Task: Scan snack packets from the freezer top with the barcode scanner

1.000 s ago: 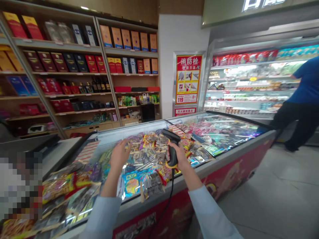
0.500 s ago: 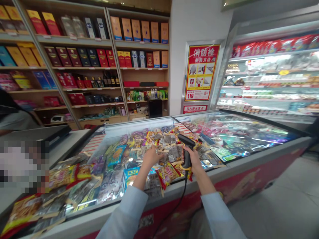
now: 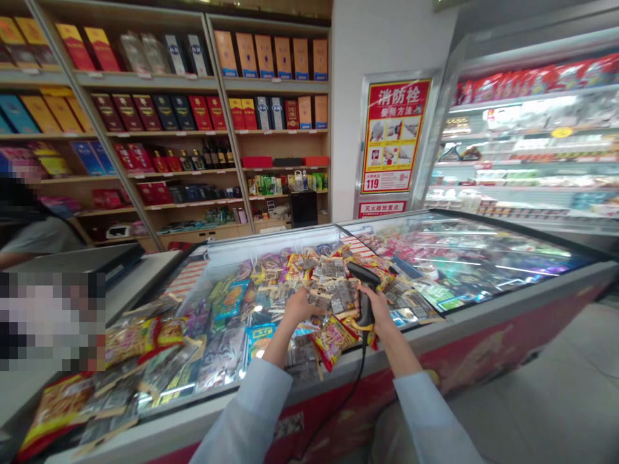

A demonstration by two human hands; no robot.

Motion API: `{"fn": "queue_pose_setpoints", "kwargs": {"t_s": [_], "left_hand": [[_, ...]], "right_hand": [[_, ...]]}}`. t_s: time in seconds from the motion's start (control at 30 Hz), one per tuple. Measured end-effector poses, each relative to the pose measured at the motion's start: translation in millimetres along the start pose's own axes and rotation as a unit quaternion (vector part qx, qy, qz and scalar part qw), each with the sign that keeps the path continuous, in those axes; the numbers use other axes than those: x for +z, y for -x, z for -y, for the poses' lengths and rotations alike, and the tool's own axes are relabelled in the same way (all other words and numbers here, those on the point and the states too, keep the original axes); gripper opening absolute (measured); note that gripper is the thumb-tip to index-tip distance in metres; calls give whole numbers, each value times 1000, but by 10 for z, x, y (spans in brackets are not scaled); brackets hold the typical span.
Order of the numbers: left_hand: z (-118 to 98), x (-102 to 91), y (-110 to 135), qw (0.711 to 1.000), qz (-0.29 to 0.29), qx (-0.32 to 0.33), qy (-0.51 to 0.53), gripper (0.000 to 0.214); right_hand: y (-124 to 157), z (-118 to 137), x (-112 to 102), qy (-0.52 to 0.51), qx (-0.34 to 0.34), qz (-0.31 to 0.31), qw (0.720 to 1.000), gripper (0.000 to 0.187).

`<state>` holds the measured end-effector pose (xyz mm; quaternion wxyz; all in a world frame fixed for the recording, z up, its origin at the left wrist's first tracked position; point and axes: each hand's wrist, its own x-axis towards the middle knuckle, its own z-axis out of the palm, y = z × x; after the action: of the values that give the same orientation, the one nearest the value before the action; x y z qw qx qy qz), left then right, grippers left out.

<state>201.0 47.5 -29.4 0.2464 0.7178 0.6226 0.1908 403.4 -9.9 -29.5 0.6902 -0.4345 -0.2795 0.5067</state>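
My right hand (image 3: 376,308) is wrapped round the handle of a black barcode scanner (image 3: 365,277), its head pointing up and left and its cable hanging over the freezer's front edge. My left hand (image 3: 300,308) is over the pile, its thumb and fingers closed about a small grey-and-tan snack packet (image 3: 320,298); the fingertips are partly hidden. Similar packets (image 3: 341,293) lie heaped on the glass top around both hands. A red-and-yellow snack bag (image 3: 333,340) lies just below my hands near the front edge.
The glass-topped chest freezer (image 3: 512,303) stretches to the right. More bags (image 3: 60,403) lie at its left end beside a counter (image 3: 159,267). A person (image 3: 41,235) is at the far left. Shelves of boxes (image 3: 285,58) and a refrigerated display (image 3: 527,154) stand behind.
My left hand has shifted slightly, and its fingers have drawn in around a packet. The right hand keeps the scanner in nearly the same place. The view has turned slightly.
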Motion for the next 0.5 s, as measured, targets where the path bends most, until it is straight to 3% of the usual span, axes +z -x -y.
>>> {"fn": "queue_pose_setpoints", "kwargs": {"t_s": [0.13, 0.23, 0.3, 0.37, 0.5], "left_hand": [[3, -111, -27, 999, -45, 1, 24, 50], [48, -224, -45, 978, -70, -3, 194, 37], [106, -306, -45, 931, -85, 5, 356, 36], [178, -395, -41, 865, -101, 6, 491, 36], [329, -570, -48, 761, -147, -24, 631, 32]], "right_hand": [[34, 45, 29, 2, -2, -2, 1000, 26], [86, 101, 76, 4, -7, 0, 1000, 26], [130, 135, 117, 6, -8, 11, 1000, 27], [179, 159, 164, 11, -7, 31, 999, 29], [279, 172, 271, 30, -17, 74, 997, 31]]}}
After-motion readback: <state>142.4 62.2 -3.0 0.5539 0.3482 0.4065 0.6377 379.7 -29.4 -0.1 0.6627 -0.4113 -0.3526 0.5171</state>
